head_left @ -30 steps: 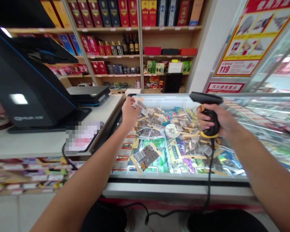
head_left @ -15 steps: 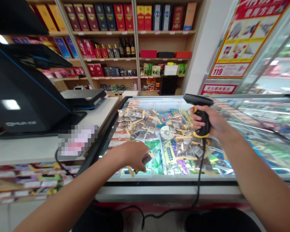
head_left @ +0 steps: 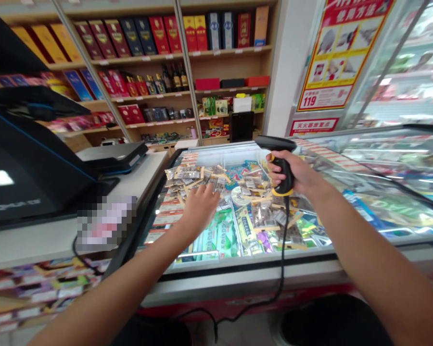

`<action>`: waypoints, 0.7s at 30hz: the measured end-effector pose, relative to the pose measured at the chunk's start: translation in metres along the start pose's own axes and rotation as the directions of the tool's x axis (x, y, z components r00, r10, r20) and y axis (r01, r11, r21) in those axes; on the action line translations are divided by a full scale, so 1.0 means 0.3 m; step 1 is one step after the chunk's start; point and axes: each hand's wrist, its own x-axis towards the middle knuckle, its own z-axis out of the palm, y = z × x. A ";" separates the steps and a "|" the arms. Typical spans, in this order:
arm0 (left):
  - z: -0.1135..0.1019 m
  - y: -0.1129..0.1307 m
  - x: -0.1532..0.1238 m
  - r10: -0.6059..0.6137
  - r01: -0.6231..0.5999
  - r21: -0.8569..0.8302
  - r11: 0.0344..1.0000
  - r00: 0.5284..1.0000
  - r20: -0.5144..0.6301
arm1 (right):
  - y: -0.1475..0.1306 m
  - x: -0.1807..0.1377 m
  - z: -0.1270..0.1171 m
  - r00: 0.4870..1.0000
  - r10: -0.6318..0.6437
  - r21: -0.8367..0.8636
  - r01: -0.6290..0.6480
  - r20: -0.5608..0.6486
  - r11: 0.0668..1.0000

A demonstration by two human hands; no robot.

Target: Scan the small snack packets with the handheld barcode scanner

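My right hand (head_left: 292,174) is wrapped round the grip of a black and yellow barcode scanner (head_left: 276,143), held above the glass top of a chest freezer. A black cable hangs from its handle. My left hand (head_left: 201,206) reaches over the left part of the glass with fingers stretched forward, at the near edge of a pile of small clear packets (head_left: 184,173) with tan strips. Whether its fingertips touch a packet is hidden. More such packets (head_left: 265,216) lie to the right, below the scanner. Near the middle is a round whitish item (head_left: 240,196).
On the left, a counter (head_left: 144,185) carries a dark checkout terminal (head_left: 32,168) and a flat scale (head_left: 111,156). The scanner cable (head_left: 282,269) loops down the freezer's front. Shelves of boxes and bottles (head_left: 175,77) stand behind. Green bags (head_left: 222,233) show through the glass.
My left hand has moved forward from the glass's front edge to the pile; the packet it held there no longer shows in it. The view has shifted right; my right hand still holds the scanner.
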 end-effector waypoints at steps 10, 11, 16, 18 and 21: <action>0.033 0.177 0.395 -0.185 0.187 -0.437 0.880 0.982 0.047 | 0.014 0.017 -0.017 1.000 0.004 -0.041 -0.003 0.020 0.999; 0.045 0.189 0.424 -0.191 0.194 -0.452 0.871 0.980 0.053 | 0.014 0.017 -0.018 1.000 0.012 -0.041 -0.011 0.021 0.999; 0.085 0.213 0.472 -0.196 0.161 -0.522 0.837 0.981 -0.012 | 0.015 0.022 -0.026 0.998 0.054 -0.022 -0.054 -0.008 0.998; 0.091 0.199 0.464 -0.209 0.129 -0.552 0.824 0.974 -0.084 | 0.013 0.021 -0.025 0.999 0.044 -0.020 -0.044 -0.021 0.999; 0.096 0.161 0.440 -0.308 0.068 -0.700 0.710 0.925 -0.222 | 0.009 0.015 -0.019 0.999 0.035 -0.036 -0.035 -0.008 0.999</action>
